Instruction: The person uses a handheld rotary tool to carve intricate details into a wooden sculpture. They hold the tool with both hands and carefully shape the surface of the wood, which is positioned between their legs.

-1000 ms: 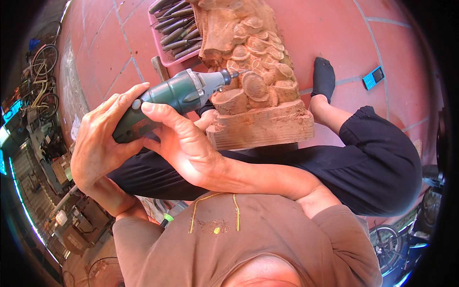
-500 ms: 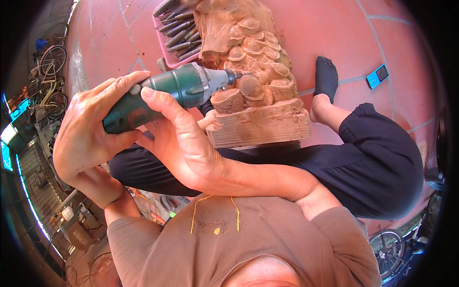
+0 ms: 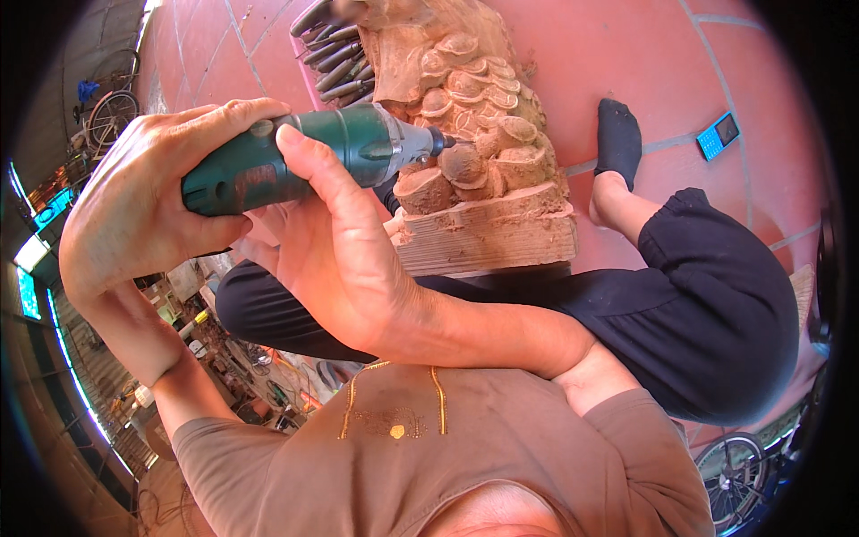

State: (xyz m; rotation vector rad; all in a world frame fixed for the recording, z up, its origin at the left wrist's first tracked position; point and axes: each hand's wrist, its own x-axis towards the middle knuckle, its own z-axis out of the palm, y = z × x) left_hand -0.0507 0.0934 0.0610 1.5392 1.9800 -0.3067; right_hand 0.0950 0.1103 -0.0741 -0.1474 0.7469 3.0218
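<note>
Left grip [image 3: 148, 192] curled; right grip [image 3: 344, 255] seemingly too, thumb [image 3: 320, 170] extended.

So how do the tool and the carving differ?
Colour: the tool is green and grey, the carving reddish-brown.
Surface: the tool has a mostly smooth casing; the carving is covered in rounded relief.
Pose: the tool lies crosswise, nose to the right; the carving runs away from the person.
Size: the carving looks bulkier than the tool.

A bright blue, rectangular keypad phone [image 3: 718, 137] lies on the reddish tiled floor [image 3: 626, 45]. A black-tyred, spoked bicycle wheel [image 3: 732, 474] shows at lower right; another dark, spoked wheel [image 3: 114, 118] stands upper left.
</note>
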